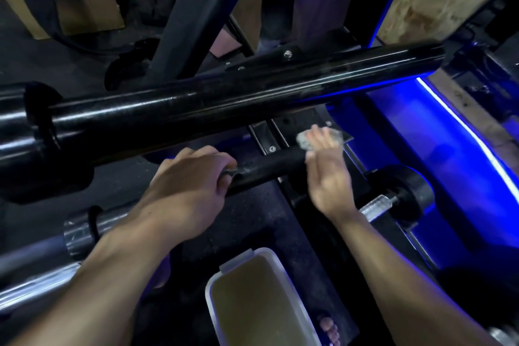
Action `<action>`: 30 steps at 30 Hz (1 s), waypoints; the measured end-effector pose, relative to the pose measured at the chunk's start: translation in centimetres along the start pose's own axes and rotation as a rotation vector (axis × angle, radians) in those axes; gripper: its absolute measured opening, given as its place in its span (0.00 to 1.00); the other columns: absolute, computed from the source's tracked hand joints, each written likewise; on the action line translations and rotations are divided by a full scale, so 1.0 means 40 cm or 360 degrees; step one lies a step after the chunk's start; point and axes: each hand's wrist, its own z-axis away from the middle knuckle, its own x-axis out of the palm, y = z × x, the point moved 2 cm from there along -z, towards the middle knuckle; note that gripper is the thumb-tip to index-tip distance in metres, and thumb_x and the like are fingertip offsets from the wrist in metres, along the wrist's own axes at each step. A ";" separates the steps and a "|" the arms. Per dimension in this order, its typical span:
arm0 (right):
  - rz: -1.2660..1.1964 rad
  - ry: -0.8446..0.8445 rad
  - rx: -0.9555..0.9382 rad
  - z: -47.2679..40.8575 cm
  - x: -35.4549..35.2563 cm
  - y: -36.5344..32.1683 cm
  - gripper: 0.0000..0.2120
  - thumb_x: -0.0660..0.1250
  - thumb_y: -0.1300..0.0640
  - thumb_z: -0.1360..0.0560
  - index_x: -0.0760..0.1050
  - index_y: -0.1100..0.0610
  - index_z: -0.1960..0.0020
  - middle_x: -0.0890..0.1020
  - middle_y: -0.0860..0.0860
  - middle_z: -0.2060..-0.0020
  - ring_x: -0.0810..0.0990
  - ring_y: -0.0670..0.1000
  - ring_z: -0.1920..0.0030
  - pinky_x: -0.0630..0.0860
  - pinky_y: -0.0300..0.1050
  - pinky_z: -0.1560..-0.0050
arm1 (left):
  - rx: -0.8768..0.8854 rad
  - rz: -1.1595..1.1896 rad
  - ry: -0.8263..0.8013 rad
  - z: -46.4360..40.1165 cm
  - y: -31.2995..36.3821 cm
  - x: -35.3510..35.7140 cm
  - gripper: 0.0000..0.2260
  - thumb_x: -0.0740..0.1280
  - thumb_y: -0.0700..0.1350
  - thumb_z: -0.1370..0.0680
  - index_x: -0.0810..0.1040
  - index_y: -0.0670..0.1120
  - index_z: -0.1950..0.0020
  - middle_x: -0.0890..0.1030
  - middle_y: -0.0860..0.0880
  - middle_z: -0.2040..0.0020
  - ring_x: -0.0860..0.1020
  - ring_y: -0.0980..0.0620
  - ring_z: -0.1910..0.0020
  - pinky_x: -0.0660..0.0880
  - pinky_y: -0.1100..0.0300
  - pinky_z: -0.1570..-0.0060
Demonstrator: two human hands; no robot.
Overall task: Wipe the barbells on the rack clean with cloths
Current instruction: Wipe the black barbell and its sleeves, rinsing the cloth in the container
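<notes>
Here, left hand [191, 177] gripping barbell sleeve [269, 166], right hand [325, 166] pressing cloth [304, 141]

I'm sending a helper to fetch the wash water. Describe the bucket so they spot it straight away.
Start at the thick black barbell sleeve crossing the whole view, then drop straight down past the left hand and right hand to the dark floor. There, between the forearms, stands the bucket: pale grey, squarish rim, murky brownish water inside. Everything around it is black or chrome metal.
</notes>
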 end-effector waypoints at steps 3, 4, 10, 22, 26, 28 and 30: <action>-0.0018 0.0099 0.0308 -0.029 0.018 -0.068 0.23 0.47 0.58 0.15 0.70 0.71 0.30 0.72 0.71 0.32 0.71 0.63 0.29 0.64 0.52 0.25 | -0.0013 -0.0023 -0.0006 0.001 -0.010 -0.001 0.12 0.59 0.49 0.16 0.75 0.60 0.35 0.76 0.60 0.39 0.71 0.53 0.39 0.70 0.50 0.38; -0.0012 -0.0190 0.0131 -0.030 0.044 -0.128 0.24 0.43 0.61 0.17 0.68 0.72 0.31 0.71 0.71 0.35 0.71 0.62 0.32 0.65 0.50 0.29 | -0.0016 -0.0018 -0.0021 -0.001 -0.008 -0.001 0.12 0.59 0.48 0.16 0.75 0.60 0.36 0.76 0.60 0.39 0.71 0.52 0.39 0.70 0.50 0.38; 0.0474 -0.0567 -0.0558 -0.007 0.063 -0.185 0.31 0.43 0.55 0.22 0.74 0.62 0.29 0.74 0.59 0.27 0.69 0.60 0.25 0.58 0.57 0.24 | -0.0024 -0.0089 -0.0007 0.001 -0.014 -0.009 0.15 0.59 0.47 0.16 0.73 0.59 0.31 0.75 0.58 0.35 0.71 0.51 0.36 0.69 0.50 0.37; 0.0083 -0.0702 -0.0631 0.046 0.073 -0.366 0.23 0.50 0.57 0.25 0.78 0.57 0.38 0.80 0.54 0.42 0.77 0.57 0.39 0.69 0.54 0.33 | -0.0123 0.0118 0.0249 0.044 -0.088 -0.048 0.17 0.59 0.40 0.17 0.78 0.55 0.33 0.79 0.53 0.35 0.76 0.49 0.35 0.72 0.52 0.34; 0.0324 -0.0431 -0.0546 0.020 0.037 -0.246 0.19 0.54 0.61 0.24 0.79 0.61 0.41 0.81 0.59 0.43 0.80 0.63 0.40 0.75 0.59 0.38 | -0.0267 0.0342 0.0442 0.137 -0.127 -0.078 0.17 0.57 0.39 0.16 0.78 0.53 0.33 0.79 0.56 0.37 0.77 0.58 0.45 0.67 0.73 0.47; 0.0369 -0.0255 -0.0316 0.019 0.035 -0.221 0.18 0.53 0.61 0.23 0.79 0.64 0.44 0.81 0.61 0.46 0.79 0.65 0.41 0.75 0.64 0.37 | -0.0283 0.0420 0.0581 0.202 -0.149 -0.091 0.17 0.58 0.36 0.17 0.80 0.49 0.34 0.80 0.55 0.40 0.76 0.59 0.54 0.65 0.79 0.55; 0.0319 -0.0288 -0.0273 0.045 0.074 -0.301 0.17 0.52 0.60 0.23 0.78 0.63 0.48 0.80 0.60 0.50 0.78 0.65 0.45 0.74 0.65 0.41 | -0.0292 0.0405 0.0616 0.251 -0.178 -0.100 0.18 0.59 0.33 0.18 0.81 0.48 0.35 0.80 0.56 0.43 0.76 0.58 0.48 0.62 0.83 0.51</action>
